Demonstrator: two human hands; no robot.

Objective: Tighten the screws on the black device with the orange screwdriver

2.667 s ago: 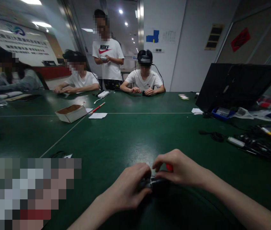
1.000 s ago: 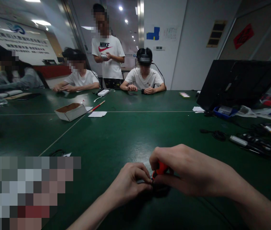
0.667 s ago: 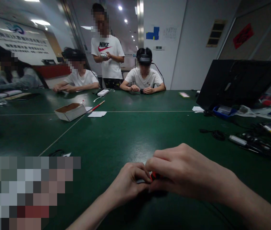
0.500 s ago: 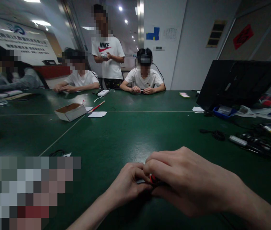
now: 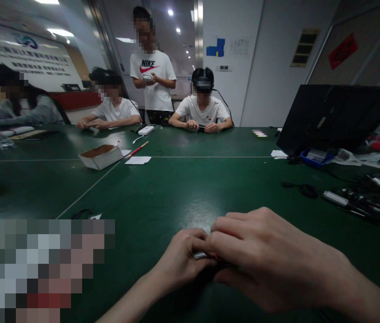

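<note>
My left hand is closed, its thumb and fingers pinching a small grey and red object just above the green table. A pale grey edge of it shows between the thumb and forefinger, and a bit of red appears where the hands meet. From the other side my right hand curls over the same spot, fingertips against the object and touching the left fingers. Most of the object is hidden by the fingers, so its kind does not show.
On the green table stand an open cardboard box, a red pencil and paper slips. To the right are a black monitor, a blue tray and cables. Several people sit or stand around.
My right hand has shifted slightly right and down and covers more of the red part. The left hand keeps its hold with little movement.
</note>
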